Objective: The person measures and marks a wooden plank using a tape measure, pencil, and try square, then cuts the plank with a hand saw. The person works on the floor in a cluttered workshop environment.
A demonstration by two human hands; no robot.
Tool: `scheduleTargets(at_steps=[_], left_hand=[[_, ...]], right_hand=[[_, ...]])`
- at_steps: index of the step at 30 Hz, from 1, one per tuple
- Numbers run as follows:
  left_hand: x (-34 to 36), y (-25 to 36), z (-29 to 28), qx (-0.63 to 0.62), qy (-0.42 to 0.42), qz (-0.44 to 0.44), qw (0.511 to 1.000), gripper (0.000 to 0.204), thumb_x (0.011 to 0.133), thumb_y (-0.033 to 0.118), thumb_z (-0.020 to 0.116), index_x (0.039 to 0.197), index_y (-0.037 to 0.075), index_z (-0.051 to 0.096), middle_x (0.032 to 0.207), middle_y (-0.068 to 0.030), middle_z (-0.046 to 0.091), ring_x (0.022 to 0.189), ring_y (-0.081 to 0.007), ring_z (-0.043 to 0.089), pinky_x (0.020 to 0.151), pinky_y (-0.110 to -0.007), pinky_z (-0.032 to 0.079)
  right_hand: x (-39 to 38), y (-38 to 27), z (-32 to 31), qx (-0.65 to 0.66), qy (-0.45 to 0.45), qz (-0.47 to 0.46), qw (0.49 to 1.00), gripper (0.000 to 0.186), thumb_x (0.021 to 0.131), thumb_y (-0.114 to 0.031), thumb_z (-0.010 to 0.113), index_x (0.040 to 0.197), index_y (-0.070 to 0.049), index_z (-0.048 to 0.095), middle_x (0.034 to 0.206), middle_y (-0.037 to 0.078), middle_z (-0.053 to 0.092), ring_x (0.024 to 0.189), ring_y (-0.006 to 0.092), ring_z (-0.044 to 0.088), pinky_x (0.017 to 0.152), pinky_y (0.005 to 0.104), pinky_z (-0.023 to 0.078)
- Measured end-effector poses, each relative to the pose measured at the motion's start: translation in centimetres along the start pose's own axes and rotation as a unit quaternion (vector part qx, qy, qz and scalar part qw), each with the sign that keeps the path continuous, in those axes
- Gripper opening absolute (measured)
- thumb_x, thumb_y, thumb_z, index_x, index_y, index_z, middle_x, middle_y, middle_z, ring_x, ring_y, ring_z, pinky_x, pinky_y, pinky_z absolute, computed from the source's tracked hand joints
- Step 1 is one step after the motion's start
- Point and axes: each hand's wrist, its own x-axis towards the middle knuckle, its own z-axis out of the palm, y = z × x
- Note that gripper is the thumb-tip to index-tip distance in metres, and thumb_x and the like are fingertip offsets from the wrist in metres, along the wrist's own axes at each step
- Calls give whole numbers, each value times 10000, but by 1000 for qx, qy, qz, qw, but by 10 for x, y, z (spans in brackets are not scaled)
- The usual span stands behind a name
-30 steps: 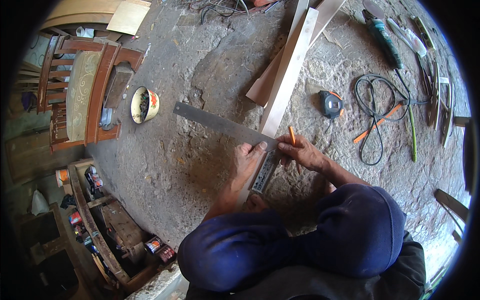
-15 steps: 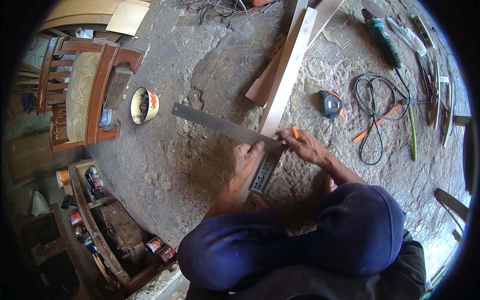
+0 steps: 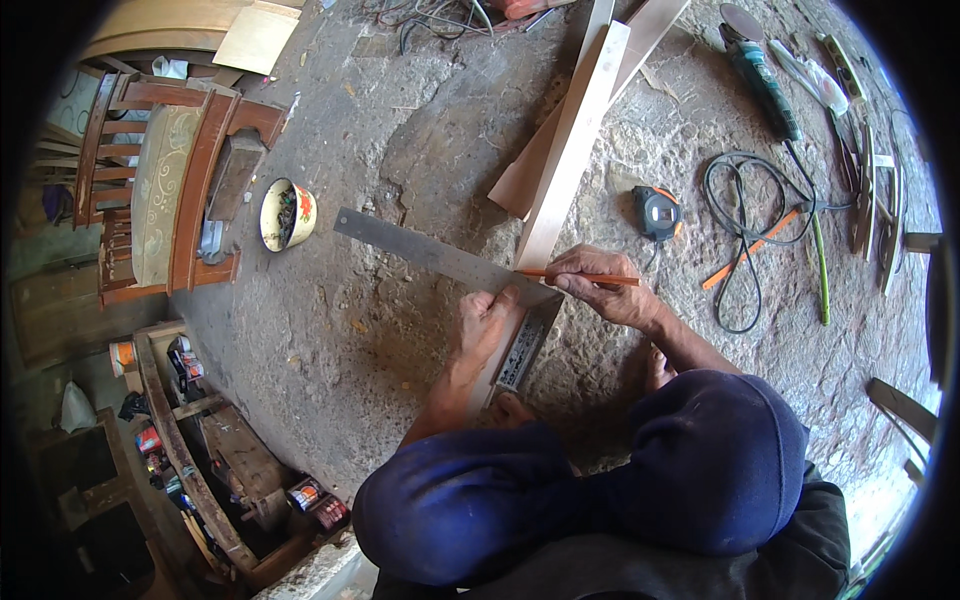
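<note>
My left hand (image 3: pixel 475 330) is closed on a metal try square (image 3: pixel 400 245) and the pale wooden board (image 3: pixel 571 120) beneath it, thumb on the blade. The square's handle (image 3: pixel 523 350) runs alongside the board. My right hand (image 3: pixel 600 285) grips an orange pencil (image 3: pixel 632 281), held almost flat, its front end at the board along the blade's upper edge. A darker plank (image 3: pixel 515 192) lies crossed under the board beyond my hands. My bare feet show at the blue-clad knees, partly hidden.
A tape measure (image 3: pixel 659 211), angle grinder (image 3: pixel 762 90) and looped cord (image 3: pixel 740 300) lie right on the rough floor (image 3: pixel 380 380). An enamel bowl (image 3: pixel 288 213) sits left, near wooden furniture (image 3: pixel 195 190) and a frame with cans (image 3: pixel 175 440). Loose wires (image 3: pixel 440 20) lie at the top.
My right hand has turned, bringing the pencil from nearly upright to almost horizontal at the blade's edge. The square and my left hand have shifted slightly left.
</note>
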Motion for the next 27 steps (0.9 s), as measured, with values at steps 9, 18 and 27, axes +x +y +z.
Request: scheduleTargets(at_steps=[9,18,27], left_hand=[[-11,11,-2,-69,17,-9,997,547,963,363,708,572,93,437,585,74,366,580,-47,297,481,-305,216],[-11,5,2,-8,12,7,1000,466,980,331,657,695,-29,578,575,-42,478,588,-107,398,519,-355,351],[-79,-13,-28,110,35,51,992,374,942,244,690,729,-11,518,610,-90,406,597,-137,370,526,-346,361]], right_hand=[[-6,-2,-27,-59,-79,283,954,404,1020,-381,585,880,-31,732,814,108,700,804,189,702,730,332,563],[-39,18,54,182,-63,301,934,297,1067,-353,498,1149,-73,553,849,45,636,672,122,633,548,273,492],[-20,20,-1,290,31,259,921,413,1055,-281,550,1405,-73,482,761,-22,579,603,61,572,504,214,402]])
